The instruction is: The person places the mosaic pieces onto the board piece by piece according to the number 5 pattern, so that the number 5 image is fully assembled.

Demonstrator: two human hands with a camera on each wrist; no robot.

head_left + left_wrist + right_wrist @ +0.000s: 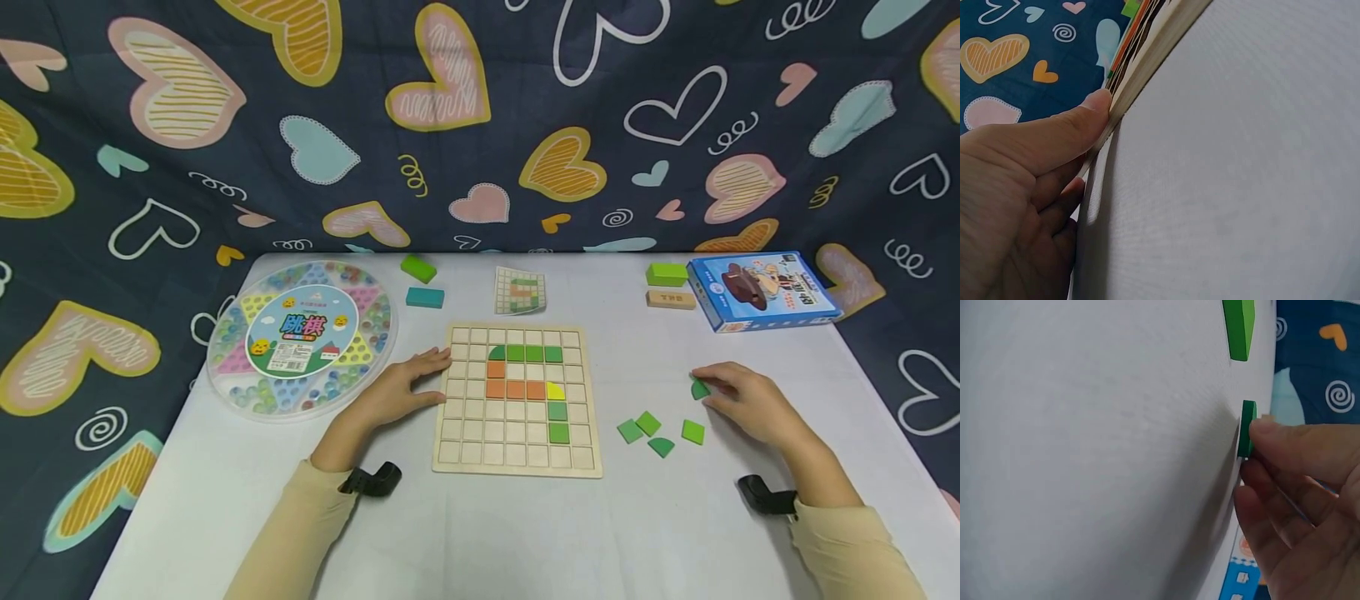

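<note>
My right hand (750, 404) pinches a dark green tile (700, 389) between thumb and fingers, low over the right side of the table; in the right wrist view the tile (1247, 428) stands near the white cloth. Several loose green tiles (648, 422) lie beside it, one of them a rounded quarter piece (661, 447). At the centre is a wooden grid board (465, 454) bearing green, orange and yellow tiles (515, 389) in an S-like shape. My left hand (401, 387) touches the board's left edge with thumb and fingertips, fingers loosely extended.
A patterned card (520, 292) lies behind the board. A round Chinese checkers box (300, 337) sits at left, near green (418, 267) and teal blocks (425, 297). At back right are a blue box (765, 292), a green block (667, 274) and a wooden block (671, 299).
</note>
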